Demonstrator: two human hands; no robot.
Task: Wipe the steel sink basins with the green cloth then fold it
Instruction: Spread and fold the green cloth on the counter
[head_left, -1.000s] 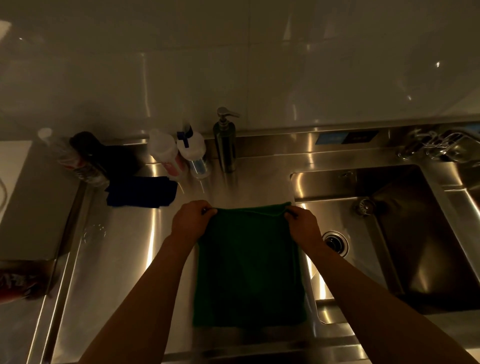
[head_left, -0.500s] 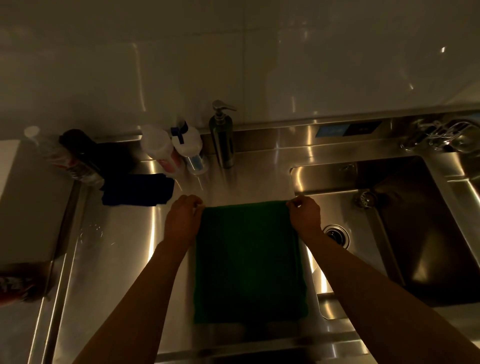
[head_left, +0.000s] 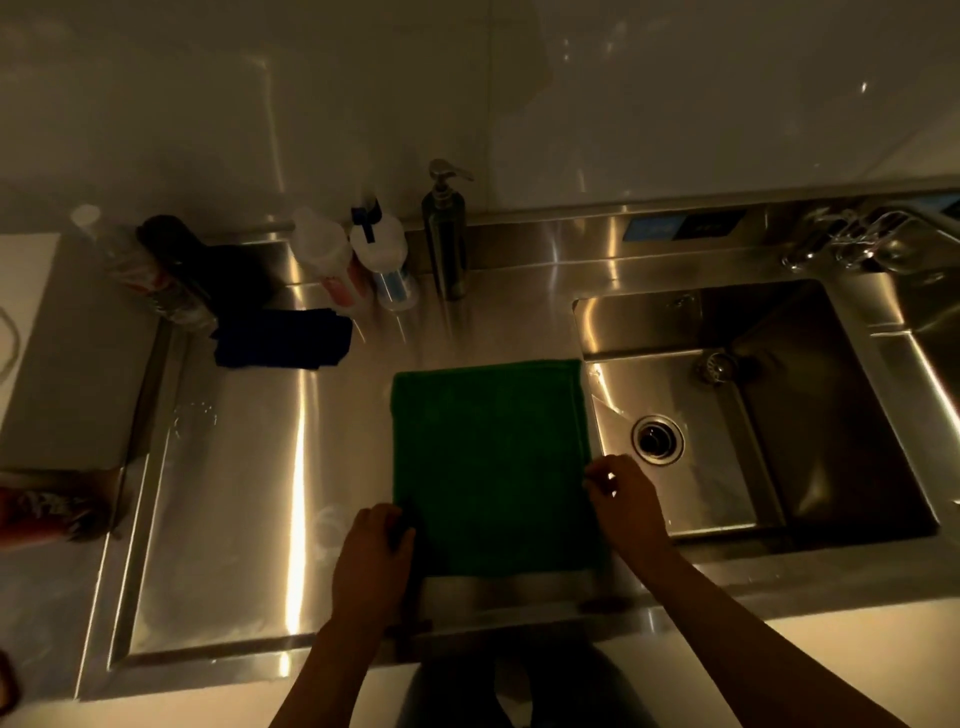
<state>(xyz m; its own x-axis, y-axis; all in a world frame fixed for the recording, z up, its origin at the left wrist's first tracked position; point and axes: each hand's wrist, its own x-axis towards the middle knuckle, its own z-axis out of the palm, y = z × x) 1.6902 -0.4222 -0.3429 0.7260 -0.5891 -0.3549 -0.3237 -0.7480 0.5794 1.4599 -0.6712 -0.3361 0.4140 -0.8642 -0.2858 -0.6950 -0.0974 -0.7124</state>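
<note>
- Step, as judged: fold phase; cloth (head_left: 491, 462) lies spread flat on the steel top (head_left: 249, 493), its right edge just beside the left rim of the right basin (head_left: 831, 415), its near edge close to the top's front edge
- Left hand (head_left: 371, 558) at the cloth's left edge, near its front-left corner; fingers curled narrow onto the edge, looks like a pinch
- Right hand (head_left: 623, 501) at the cloth's right edge, a bit farther back than the left; fingers curled narrow and touching the hem; too dim to tell if they actually grip
- Doing it well: get both hands level on opposite edges or corners; pinch one layer only; lift just enough to clear; carry edge to edge, align corners before letting go; smooth flat from the crease outward; keep the right edge off the basin rim so it doesn't drop in
- Orientation: near square, slightly longer front to back; long axis runs from the top's front edge toward the back wall; far hem parallel to the wall; no visible skew
</note>
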